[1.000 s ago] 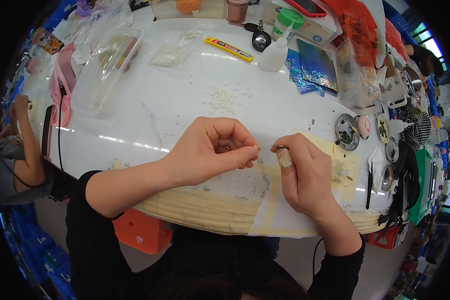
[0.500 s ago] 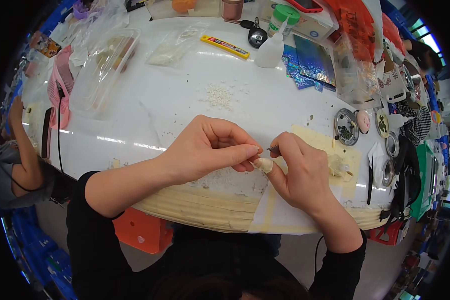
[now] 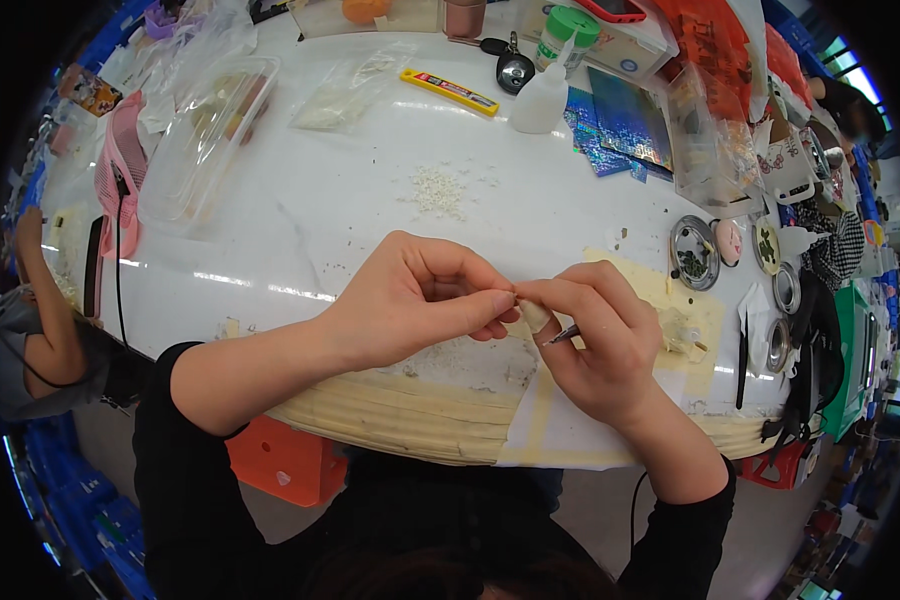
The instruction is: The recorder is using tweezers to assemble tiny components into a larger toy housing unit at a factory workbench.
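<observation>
Near the table's front edge, my left hand (image 3: 415,305) is closed in a pinch, thumb against forefinger. Whatever sits in that pinch is too small and covered to name. My right hand (image 3: 610,345) meets it there, its index fingertip touching the left fingertips. A slim, pointed metal tool (image 3: 562,336) is held in the right hand, its tip poking out left between thumb and curled fingers; the rest is hidden. Pale wrapping (image 3: 534,316) covers the right thumb's tip. Beyond the hands lies a loose pile of small white bits (image 3: 436,192) on the white table (image 3: 300,205).
A yellow cutter (image 3: 450,92), keys (image 3: 515,72) and a white squeeze bottle (image 3: 542,102) lie at the back. Small round metal dishes (image 3: 694,253) stand right, by a yellowish sheet (image 3: 625,272). A clear plastic box (image 3: 205,150) sits left, and another person's arm (image 3: 55,310) shows far left.
My right index finger has stretched out to meet the left fingertips. The pointed tool has swung down and back into the right hand. My left hand has stayed nearly still.
</observation>
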Demonstrator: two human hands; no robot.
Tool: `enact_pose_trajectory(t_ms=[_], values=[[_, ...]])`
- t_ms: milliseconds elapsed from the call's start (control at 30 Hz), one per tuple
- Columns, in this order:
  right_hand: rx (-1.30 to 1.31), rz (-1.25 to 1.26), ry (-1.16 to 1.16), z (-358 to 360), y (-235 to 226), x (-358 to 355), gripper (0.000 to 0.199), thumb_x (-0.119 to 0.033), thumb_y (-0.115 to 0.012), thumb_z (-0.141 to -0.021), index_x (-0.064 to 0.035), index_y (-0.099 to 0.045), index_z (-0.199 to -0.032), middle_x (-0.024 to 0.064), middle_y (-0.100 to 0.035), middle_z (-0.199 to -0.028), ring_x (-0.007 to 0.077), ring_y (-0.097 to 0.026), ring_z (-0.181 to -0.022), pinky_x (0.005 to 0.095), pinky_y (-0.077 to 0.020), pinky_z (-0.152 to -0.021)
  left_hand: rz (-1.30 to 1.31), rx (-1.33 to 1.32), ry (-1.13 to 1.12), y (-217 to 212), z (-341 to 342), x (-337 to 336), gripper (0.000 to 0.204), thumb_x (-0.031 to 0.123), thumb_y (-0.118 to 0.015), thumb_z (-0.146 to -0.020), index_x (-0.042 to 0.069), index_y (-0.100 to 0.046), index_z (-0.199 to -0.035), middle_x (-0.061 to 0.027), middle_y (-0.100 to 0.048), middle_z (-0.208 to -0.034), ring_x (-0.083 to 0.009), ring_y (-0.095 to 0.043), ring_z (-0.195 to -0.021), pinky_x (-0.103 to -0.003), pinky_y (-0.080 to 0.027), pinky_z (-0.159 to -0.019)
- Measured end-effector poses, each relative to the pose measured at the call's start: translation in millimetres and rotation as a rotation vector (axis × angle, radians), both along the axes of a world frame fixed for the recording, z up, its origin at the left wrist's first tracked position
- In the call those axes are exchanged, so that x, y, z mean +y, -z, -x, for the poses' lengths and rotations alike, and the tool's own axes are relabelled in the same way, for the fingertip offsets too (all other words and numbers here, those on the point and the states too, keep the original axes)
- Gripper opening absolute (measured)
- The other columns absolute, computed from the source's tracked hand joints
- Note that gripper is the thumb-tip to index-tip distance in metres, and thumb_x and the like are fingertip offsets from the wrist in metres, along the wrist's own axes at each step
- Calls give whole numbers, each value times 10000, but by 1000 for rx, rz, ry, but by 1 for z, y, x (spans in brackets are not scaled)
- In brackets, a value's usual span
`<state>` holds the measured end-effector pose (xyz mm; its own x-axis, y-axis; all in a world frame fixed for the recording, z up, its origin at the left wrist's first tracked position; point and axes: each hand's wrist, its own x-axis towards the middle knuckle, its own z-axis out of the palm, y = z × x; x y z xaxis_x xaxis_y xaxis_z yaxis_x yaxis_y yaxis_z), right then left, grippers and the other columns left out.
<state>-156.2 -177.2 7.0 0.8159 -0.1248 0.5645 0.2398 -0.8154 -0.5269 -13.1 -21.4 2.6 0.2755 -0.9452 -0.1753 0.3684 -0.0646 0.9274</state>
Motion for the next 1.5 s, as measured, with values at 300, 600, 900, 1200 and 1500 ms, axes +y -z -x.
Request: enact_pose_trajectory(t_ms=[300, 600, 900, 1200, 1500], values=[[-43, 40, 22, -3, 3, 1, 337, 67, -670, -594, -55, -673, -909, 51, -576, -792, 170, -570, -557, 284, -439, -458, 13, -150, -60, 3, 5, 2, 82, -1, -624, -907, -56, -660, -956, -121, -699, -910, -142, -686, -847, -259, -581, -760], [-83, 97, 43, -3, 6, 2, 328, 47, -685, -582, -54, -670, -894, 44, -574, -755, 169, -559, -542, 284, -429, -461, 129, -466, -98, 1, 5, 3, 69, -23, -633, -881, -53, -673, -929, -113, -704, -895, -115, -680, -811, -220, -550, -713], [-115, 149, 47, -4, 4, 0, 323, 34, -698, -586, -64, -674, -892, 33, -580, -752, 157, -550, -530, 279, -422, -455, 127, -442, -109, 1, 5, 2, 67, -2, -648, -888, -46, -673, -931, -97, -686, -859, -116, -673, -820, -226, -548, -701], [-86, 203, 34, -3, 5, -2, 329, 9, -700, -570, -64, -669, -889, 34, -587, -763, 148, -549, -532, 267, -422, -452, -14, -241, -59, -1, 3, 3, 84, 19, -667, -890, -41, -675, -948, -100, -695, -896, -110, -669, -812, -230, -554, -720], [-13, 297, 79, -1, -2, 3, 265, -93, -730, -642, -56, -614, -878, 33, -539, -717, 168, -538, -545, 281, -401, -445, 207, -693, -188, 4, 5, 2, 128, -54, -677, -814, -16, -710, -932, -92, -694, -832, -110, -669, -729, -218, -531, -643]])
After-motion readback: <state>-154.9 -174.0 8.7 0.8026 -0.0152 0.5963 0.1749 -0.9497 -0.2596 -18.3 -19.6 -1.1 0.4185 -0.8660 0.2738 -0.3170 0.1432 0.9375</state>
